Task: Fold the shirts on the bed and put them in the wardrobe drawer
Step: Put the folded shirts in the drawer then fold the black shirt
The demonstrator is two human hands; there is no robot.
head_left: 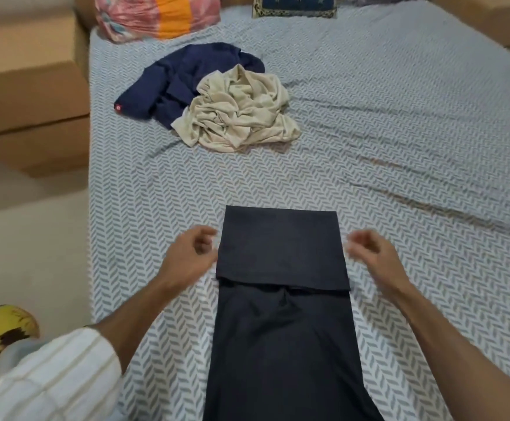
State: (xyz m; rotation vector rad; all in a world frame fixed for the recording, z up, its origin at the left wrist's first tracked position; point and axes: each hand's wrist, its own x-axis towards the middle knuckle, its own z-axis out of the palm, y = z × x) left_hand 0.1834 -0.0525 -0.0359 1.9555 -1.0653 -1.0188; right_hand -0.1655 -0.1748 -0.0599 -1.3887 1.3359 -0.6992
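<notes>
Nearest to you, the black shirt (281, 344) lies flat on the bed (399, 147) as a long narrow strip running away from you, with its far end folded back toward you into a neat rectangular panel lying on top of the strip.

Your left hand (188, 256) sits just beside the left edge of that folded panel, fingers loosely curled and blurred; it grips nothing. Whether the fingertips touch the cloth edge cannot be told. The striped white sleeve (50, 381) covers that arm down to about the elbow.

Your right hand (372, 253) sits just beside the right edge of the same panel, fingers loosely curled and empty. It appears slightly apart from the shirt. The black shirt therefore lies between your two hands.

Farther out, toward the head of the bed and left of centre, a crumpled beige shirt (241, 113) lies partly on top of a crumpled navy shirt (171, 83). Both are unfolded and well apart from your hands.

At the far edge, a pink and orange pillow (156, 16) and a dark blue patterned pillow (294, 6) rest on the bed. Cardboard boxes (29, 95) stand on the floor to the left.
</notes>
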